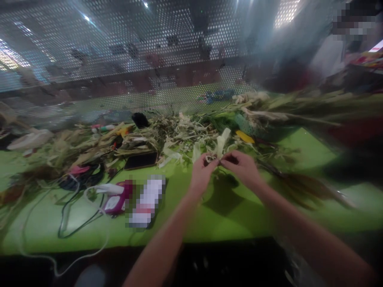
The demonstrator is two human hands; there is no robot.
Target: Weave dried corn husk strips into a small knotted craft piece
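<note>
Head view: left hand (202,172) and right hand (243,166) pinch a pale husk strip (220,146), likely light, limp, tearable, best gripped near its base.

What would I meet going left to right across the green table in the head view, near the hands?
Black cord loop → pink-and-white device → left hand → right hand, both pinching a pale leaf strip → brown dried stalk.

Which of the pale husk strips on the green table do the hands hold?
The pale upright strip between left hand and right hand; the others lie loose in the dry leaf pile.
</note>
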